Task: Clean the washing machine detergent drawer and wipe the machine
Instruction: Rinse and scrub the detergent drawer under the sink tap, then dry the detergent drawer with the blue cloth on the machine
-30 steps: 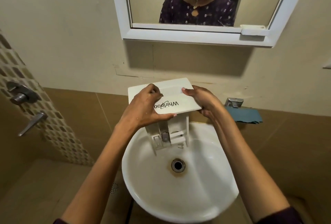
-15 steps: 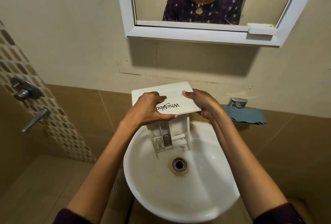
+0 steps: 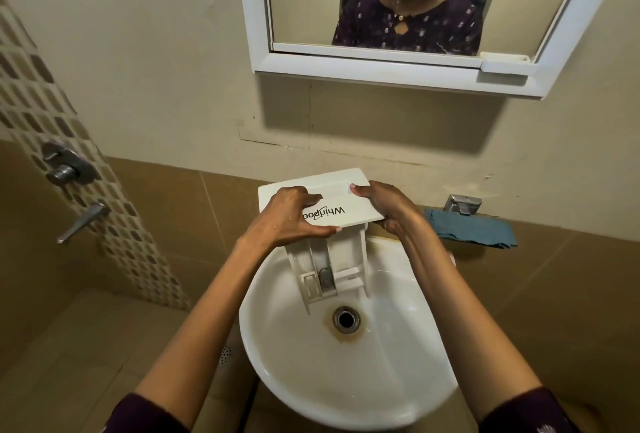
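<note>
a round white ceramic sink [image 3: 346,380] juts from the brown tiled wall, under a white-framed mirror [image 3: 381,68]. over the back of the basin both hands hold a white plastic detergent drawer [image 3: 332,214], front panel up, compartments hanging into the bowl. the left hand [image 3: 291,217] has its fingers [image 3: 311,197] clamped over the panel's left half; the right hand [image 3: 384,205] grips the right end. a blue cloth [image 3: 471,228] lies on the ledge beside a small metal tap [image 3: 462,204].
</note>
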A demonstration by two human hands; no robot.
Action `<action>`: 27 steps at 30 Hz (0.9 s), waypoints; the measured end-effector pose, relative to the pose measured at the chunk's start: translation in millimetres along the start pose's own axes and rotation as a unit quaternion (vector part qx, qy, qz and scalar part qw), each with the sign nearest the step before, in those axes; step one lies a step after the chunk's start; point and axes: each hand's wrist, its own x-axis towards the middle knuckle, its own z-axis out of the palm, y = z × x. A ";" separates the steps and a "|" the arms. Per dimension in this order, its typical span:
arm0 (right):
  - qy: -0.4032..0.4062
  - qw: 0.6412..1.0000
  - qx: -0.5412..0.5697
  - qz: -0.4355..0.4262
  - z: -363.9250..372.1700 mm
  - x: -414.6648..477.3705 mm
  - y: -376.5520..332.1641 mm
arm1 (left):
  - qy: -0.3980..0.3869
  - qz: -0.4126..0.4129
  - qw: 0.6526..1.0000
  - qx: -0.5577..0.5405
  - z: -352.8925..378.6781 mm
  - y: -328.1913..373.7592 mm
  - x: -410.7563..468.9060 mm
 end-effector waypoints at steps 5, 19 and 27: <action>-0.028 0.999 0.008 -0.013 10.9 -11.6 -3.2 | 0.045 -0.072 0.992 -0.090 1.5 -10.2 -18.2; -0.242 0.959 -0.132 -0.068 117.2 -17.3 30.1 | 0.363 -0.297 0.838 -0.278 -117.4 -70.5 -193.8; -0.376 0.905 -0.138 -0.143 293.5 -96.1 28.4 | 0.512 -0.393 0.720 -0.254 -182.8 -65.8 -342.0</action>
